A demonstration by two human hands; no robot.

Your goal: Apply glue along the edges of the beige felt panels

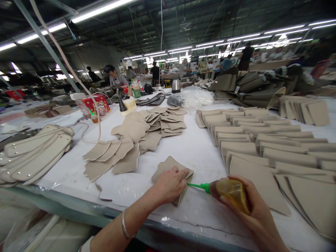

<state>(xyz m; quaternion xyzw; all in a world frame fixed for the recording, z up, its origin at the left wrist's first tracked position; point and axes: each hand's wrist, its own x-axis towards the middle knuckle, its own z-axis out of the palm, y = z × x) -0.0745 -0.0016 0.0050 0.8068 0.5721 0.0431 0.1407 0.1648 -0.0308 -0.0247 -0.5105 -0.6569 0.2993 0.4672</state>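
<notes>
Right hand [258, 217] is closed around a glue bottle [231, 190], its green nozzle [198, 186] meeting the edge of a tan cut piece [168, 164]. Left hand [169, 185] lies flat, palm down, pinning that piece to the worktop [199, 147]. Assessment: mid-run. Fanned pieces [136, 140] lie beyond and stacked rows [262, 143] to the right; which of them carry glue cannot be determined.

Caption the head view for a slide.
Left hand pins a beige cut piece on the white table while right hand aims a green-nozzled squeeze bottle at its edge.
</notes>
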